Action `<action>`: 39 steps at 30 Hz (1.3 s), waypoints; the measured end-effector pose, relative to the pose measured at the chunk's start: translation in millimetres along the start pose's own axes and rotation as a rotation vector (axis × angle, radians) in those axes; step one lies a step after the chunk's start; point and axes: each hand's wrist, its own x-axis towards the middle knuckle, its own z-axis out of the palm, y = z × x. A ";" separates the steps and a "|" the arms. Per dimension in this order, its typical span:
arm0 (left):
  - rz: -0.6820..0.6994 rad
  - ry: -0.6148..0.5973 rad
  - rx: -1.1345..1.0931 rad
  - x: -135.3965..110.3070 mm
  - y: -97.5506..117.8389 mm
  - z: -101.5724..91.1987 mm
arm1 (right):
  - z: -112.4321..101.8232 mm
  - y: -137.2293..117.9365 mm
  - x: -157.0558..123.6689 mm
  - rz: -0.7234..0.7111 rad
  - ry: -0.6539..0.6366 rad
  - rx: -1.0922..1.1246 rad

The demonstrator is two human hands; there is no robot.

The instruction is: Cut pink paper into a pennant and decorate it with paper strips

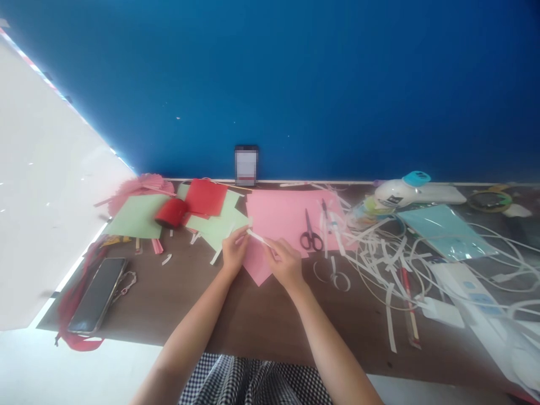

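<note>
Between both hands a narrow white strip [257,238], which looks like paper or tape, is stretched above pink paper sheets [276,211]. My left hand [235,252] pinches its far left end, with the fingertips close together. The other end is gripped by thumb and fingers of my right hand [285,261]. Just right of that hand lie black-handled scissors [311,239] on the pink paper, blades pointing away. Light green paper [215,228] spreads to the left of my left hand, with a red square of paper [206,198] on it.
A red roll [171,212] and pink fringed paper [141,188] lie at left, near a smartphone [98,295]. Rightward are tangled white strips [388,253], cables, a power strip [472,304] and a white bottle with blue cap [399,191]. A small screen device [246,165] leans on the blue wall.
</note>
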 end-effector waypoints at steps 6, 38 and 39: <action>0.014 0.020 -0.003 -0.6 -0.9 0.2 | -1.7 -3.1 1.5 -0.025 0.011 -0.006; 0.154 0.050 0.177 -2.0 -4.7 1.1 | -3.0 -8.5 1.1 -0.178 0.203 -0.050; 0.140 0.058 0.169 -1.4 -5.0 1.1 | -3.6 -9.0 1.4 -0.186 0.215 -0.050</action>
